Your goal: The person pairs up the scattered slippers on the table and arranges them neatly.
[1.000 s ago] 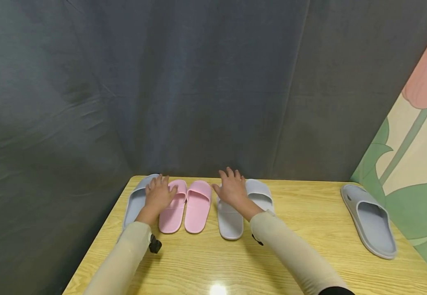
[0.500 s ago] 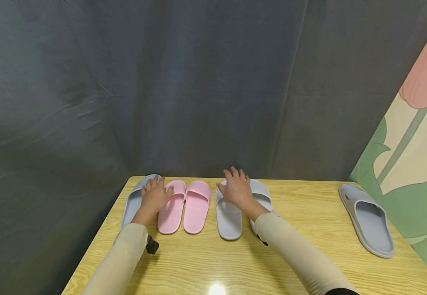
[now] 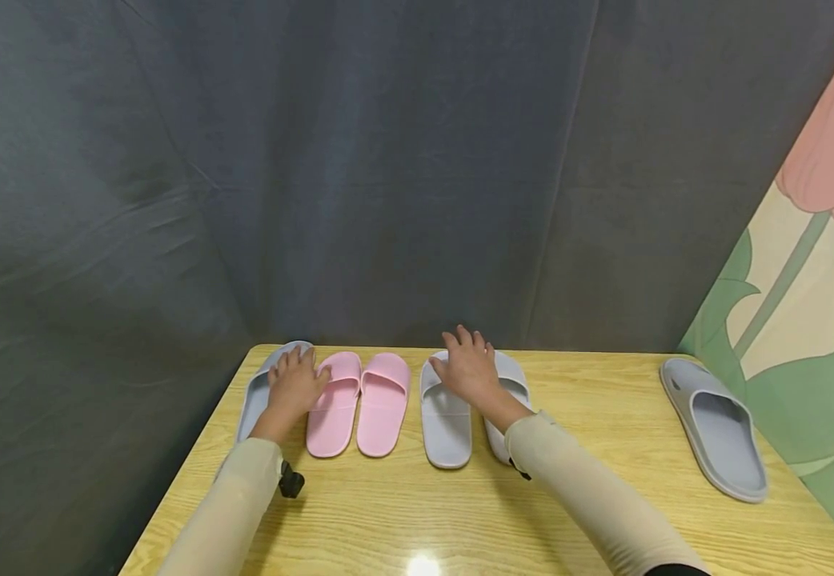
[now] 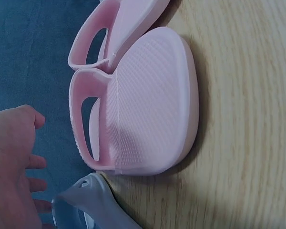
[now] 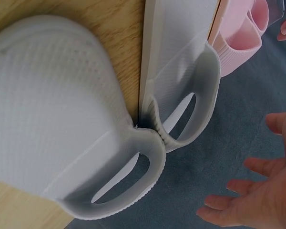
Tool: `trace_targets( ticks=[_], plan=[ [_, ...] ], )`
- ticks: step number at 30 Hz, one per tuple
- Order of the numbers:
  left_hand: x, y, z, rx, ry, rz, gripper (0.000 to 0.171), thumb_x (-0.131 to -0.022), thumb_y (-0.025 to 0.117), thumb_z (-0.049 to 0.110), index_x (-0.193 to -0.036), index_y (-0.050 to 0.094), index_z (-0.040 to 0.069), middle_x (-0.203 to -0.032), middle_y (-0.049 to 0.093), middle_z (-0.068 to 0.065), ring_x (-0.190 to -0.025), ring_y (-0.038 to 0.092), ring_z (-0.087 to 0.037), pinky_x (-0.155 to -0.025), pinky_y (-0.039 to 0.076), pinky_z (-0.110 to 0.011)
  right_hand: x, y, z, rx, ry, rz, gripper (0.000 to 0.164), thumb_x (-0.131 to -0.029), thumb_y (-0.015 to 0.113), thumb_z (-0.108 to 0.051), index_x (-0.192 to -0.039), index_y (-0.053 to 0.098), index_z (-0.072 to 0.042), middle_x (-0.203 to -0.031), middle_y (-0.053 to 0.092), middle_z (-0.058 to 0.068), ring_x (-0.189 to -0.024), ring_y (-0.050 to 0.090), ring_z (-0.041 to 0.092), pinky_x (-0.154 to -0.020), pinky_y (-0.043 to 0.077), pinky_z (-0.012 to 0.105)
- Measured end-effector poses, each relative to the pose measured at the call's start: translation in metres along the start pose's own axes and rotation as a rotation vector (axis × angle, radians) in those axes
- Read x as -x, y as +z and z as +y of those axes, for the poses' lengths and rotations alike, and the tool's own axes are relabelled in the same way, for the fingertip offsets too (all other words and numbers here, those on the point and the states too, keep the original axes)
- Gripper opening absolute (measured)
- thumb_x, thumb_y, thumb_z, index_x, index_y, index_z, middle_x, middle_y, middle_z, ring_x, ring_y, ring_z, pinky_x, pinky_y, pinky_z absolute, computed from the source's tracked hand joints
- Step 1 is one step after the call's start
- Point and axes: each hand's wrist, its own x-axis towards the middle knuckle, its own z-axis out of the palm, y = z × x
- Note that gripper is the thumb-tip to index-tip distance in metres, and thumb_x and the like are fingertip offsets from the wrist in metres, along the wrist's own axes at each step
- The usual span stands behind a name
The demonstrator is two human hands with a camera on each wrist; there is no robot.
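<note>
My left hand [image 3: 293,392], fingers spread, hovers between a blue-grey slipper [image 3: 253,410] and the left pink slipper [image 3: 330,424]. In the left wrist view a gap separates that hand [image 4: 12,167] from the pink slipper [image 4: 152,105]. A second pink slipper [image 3: 382,418] lies alongside. My right hand [image 3: 471,374] is held over two light grey slippers, the left one [image 3: 447,438] and the right one [image 3: 512,374], partly hiding both. Nothing is in its outstretched fingers, seen in the right wrist view beside the grey slippers' straps [image 5: 155,162].
Apart from the others, a grey closed-toe slipper [image 3: 723,436] lies near the table's right edge. Dark cloth [image 3: 402,176] hangs behind the wooden table [image 3: 388,520]. A flower-patterned panel [image 3: 799,344] borders the right side.
My left hand has shifted slightly left, uncovering more of the left pink slipper. The right hand has drifted right across the grey pair. The slippers keep their arrangement.
</note>
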Motion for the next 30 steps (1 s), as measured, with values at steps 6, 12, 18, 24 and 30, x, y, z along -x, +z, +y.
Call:
trace_targets(
  ticks=[6,12,18,24,30],
  plan=[
    [0.001,-0.001,-0.004,0.007,-0.011,-0.012,0.070,-0.102,0.041,0.045,-0.155,0.034,0.000,-0.161,0.021,-0.030,-0.148,0.015,-0.051,-0.115,0.009,-0.071,0.001,-0.004,0.006,0.014,-0.003,0.001,0.065,-0.100,0.058,-0.048,-0.152,0.046,-0.011,-0.161,0.032,0.021,-0.146,0.027,0.050,-0.115,0.025,0.066],
    [0.001,-0.002,-0.008,-0.002,-0.011,-0.012,0.069,-0.103,0.042,0.044,-0.155,0.033,-0.001,-0.161,0.021,-0.031,-0.148,0.015,-0.052,-0.115,0.008,-0.071,0.002,-0.007,0.012,0.024,0.006,0.003,0.065,-0.100,0.057,-0.049,-0.151,0.046,-0.010,-0.161,0.032,0.021,-0.146,0.028,0.050,-0.114,0.025,0.067],
    [0.001,-0.003,-0.009,-0.007,-0.001,-0.003,0.069,-0.103,0.042,0.043,-0.154,0.033,-0.002,-0.159,0.021,-0.033,-0.147,0.015,-0.053,-0.113,0.008,-0.073,0.002,-0.010,0.016,0.037,0.022,-0.004,0.066,-0.100,0.056,-0.049,-0.152,0.045,-0.010,-0.161,0.031,0.021,-0.146,0.028,0.050,-0.115,0.025,0.066],
    [0.002,-0.004,-0.010,-0.002,-0.020,-0.016,0.069,-0.103,0.044,0.042,-0.154,0.032,-0.003,-0.160,0.021,-0.033,-0.148,0.013,-0.052,-0.114,0.008,-0.072,0.004,-0.013,0.021,0.044,0.033,-0.017,0.066,-0.101,0.055,-0.049,-0.153,0.043,-0.010,-0.162,0.030,0.021,-0.147,0.027,0.049,-0.115,0.024,0.066],
    [0.002,-0.004,-0.014,-0.002,-0.033,-0.018,0.068,-0.103,0.044,0.042,-0.154,0.033,-0.002,-0.160,0.020,-0.033,-0.148,0.012,-0.052,-0.114,0.006,-0.073,0.008,-0.017,0.028,0.039,0.032,0.001,0.064,-0.101,0.056,-0.046,-0.152,0.044,-0.008,-0.160,0.031,0.023,-0.145,0.029,0.050,-0.114,0.025,0.067]
  ],
)
